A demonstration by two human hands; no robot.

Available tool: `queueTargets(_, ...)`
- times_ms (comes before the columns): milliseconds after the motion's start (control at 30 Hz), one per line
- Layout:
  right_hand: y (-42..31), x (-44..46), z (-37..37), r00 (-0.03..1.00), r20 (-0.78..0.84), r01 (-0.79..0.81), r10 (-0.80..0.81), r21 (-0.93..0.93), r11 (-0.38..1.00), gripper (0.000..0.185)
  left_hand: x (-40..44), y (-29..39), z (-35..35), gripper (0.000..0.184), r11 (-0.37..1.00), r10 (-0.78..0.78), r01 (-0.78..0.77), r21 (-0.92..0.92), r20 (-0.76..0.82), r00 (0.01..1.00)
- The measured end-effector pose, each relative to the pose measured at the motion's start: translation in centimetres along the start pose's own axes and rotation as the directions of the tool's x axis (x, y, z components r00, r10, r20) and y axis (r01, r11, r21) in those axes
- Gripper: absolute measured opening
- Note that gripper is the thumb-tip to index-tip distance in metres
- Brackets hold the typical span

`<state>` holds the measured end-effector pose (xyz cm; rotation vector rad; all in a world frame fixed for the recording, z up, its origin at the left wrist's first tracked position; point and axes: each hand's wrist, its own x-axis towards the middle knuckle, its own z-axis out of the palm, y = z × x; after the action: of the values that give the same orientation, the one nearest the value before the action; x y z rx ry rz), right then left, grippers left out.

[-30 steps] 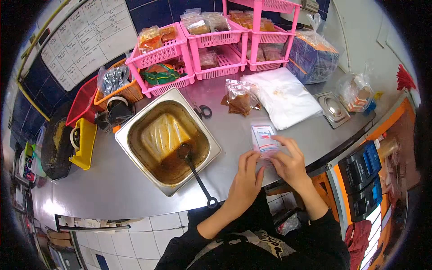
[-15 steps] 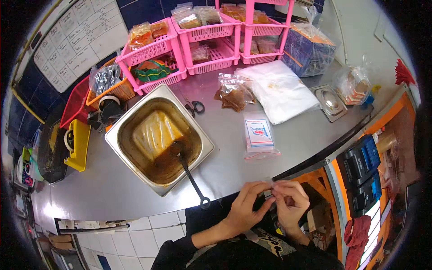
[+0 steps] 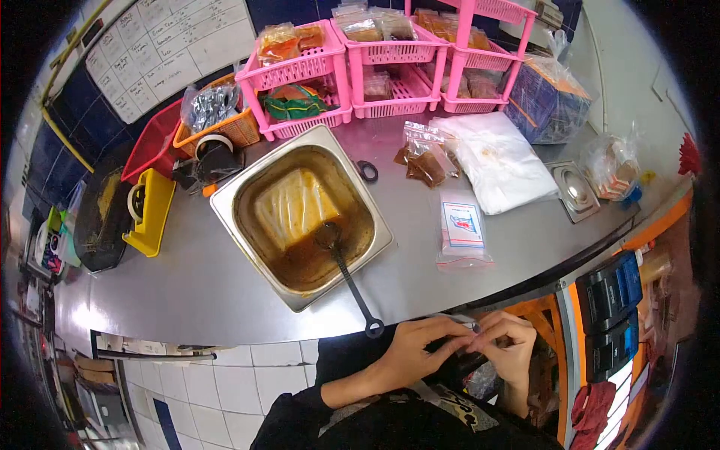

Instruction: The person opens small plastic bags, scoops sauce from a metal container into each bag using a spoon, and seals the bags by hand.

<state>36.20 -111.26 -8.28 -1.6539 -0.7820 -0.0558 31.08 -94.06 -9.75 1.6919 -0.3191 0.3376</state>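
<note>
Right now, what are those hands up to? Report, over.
Left hand, right hand: fingertips together, pinching clear plastic, partly hidden. Printed zip bag: flat on counter, untouched. Nearby: black spoon handle, jutting past steel pan's rim.

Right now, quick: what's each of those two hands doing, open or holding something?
Left hand: closed, fingertips pinching what looks like clear plastic.
Right hand: closed, apparently pinching the same piece; its shape can't be told.

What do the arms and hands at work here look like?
They're a person's: the left hand and right hand show no gloves. Black sleeves stop short of the wrists, leaving bare forearms; the dark top has pale lettering across it.
</note>
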Motion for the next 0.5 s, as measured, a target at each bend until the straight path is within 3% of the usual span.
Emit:
queueTargets(100,-0.2,-0.4,0.3,0.999,-0.010,-0.047,0.047,-0.029,0.998,0.018,0.1,0.1,0.0,0.015,0.996,0.068,-0.068,0.064,-0.008,0.998)
queueTargets(167,-1.1,-0.2,1.6,0.991,-0.122,0.014,-0.045,-0.245,0.969,0.020,0.0,0.1,0.2,0.018,0.969,0.155,-0.147,0.201,-0.026,0.987)
queueTargets(200,-1.1,-0.2,1.8,0.992,-0.120,0.015,-0.045,-0.244,0.970,0.020,-0.1,-0.1,0.4,0.018,0.968,0.155,-0.146,0.202,-0.028,0.987)
queueTargets(267,-0.9,-0.2,2.1,0.975,-0.083,0.158,-0.205,-0.387,0.909,0.021,-0.4,-0.6,0.8,0.019,0.922,0.239,-0.235,0.309,0.025,0.971)
queueTargets(367,-0.4,-0.3,1.8,0.940,-0.133,0.203,-0.314,-0.523,0.828,0.021,-0.2,0.0,0.2,0.019,0.906,0.240,-0.262,0.332,0.106,0.965)
queueTargets(500,-1.0,0.3,2.1,0.960,-0.160,0.134,-0.228,-0.453,0.882,0.020,-0.4,0.1,0.6,0.018,0.953,0.190,-0.196,0.231,0.051,0.981)
